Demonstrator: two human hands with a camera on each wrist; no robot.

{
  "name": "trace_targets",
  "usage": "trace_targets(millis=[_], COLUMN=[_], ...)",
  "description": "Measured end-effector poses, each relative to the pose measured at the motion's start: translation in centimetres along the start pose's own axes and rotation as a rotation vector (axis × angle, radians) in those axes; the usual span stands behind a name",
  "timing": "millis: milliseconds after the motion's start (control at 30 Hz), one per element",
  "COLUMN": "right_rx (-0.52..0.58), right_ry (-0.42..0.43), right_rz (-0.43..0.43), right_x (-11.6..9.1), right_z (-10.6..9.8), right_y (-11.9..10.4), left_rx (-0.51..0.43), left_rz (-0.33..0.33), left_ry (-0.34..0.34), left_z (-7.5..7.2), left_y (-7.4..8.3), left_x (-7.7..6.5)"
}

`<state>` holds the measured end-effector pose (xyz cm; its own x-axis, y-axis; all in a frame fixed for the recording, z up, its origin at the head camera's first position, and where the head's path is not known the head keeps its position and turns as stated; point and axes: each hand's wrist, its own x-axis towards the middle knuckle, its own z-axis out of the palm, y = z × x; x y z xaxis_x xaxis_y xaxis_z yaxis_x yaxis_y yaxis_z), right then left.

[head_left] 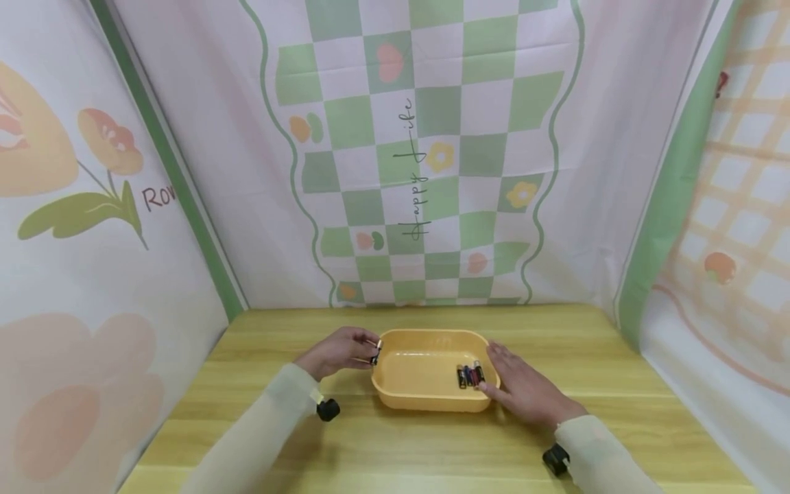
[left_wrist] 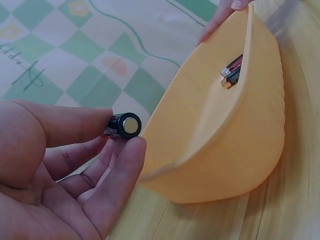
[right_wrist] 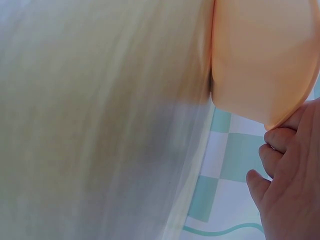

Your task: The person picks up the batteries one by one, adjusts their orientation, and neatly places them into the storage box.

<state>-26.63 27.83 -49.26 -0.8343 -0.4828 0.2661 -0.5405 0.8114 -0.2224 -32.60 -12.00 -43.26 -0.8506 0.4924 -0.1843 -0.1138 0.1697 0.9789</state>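
Observation:
Between thumb and fingertips, my left hand (head_left: 343,353) pinches a small black battery (left_wrist: 120,125), its silver end facing the left wrist camera. The battery is right at the left rim of a yellow plastic basin (head_left: 432,403). Over the basin's right end lies my right hand (head_left: 529,390), holding the rim with the thumb over the edge. In the right wrist view, the fingers of that hand (right_wrist: 295,170) bend at the rim. Inside the basin, toward its right side, several batteries (head_left: 470,374) lie side by side in a row.
The basin stands on a wood-grain table (head_left: 407,449). A checked green and white cloth (head_left: 420,158) hangs behind the table's far edge, with printed sheets (head_left: 80,274) at the sides. A small black device (head_left: 328,409) is worn on each wrist.

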Motion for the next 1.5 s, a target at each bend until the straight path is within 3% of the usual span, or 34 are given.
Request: trace_targets(millis=[333,1000,1500], right_rx=[-0.027,-0.172,-0.188], right_ry=[-0.009,-0.007,-0.039], right_rz=[0.018,-0.053,-0.084], right_x=[0.1,0.2,0.2], right_z=[-0.2,-0.7,-0.9], right_y=[0.0,-0.2,0.0], left_rx=[-0.005,0.008,-0.003], left_rz=[-0.001,-0.007,-0.062], left_ry=[-0.029,-0.064,-0.026], left_z=[1.2,4.7,7.8], left_y=[0.5,0.2,0.1], left_x=[1.2,4.3,7.1])
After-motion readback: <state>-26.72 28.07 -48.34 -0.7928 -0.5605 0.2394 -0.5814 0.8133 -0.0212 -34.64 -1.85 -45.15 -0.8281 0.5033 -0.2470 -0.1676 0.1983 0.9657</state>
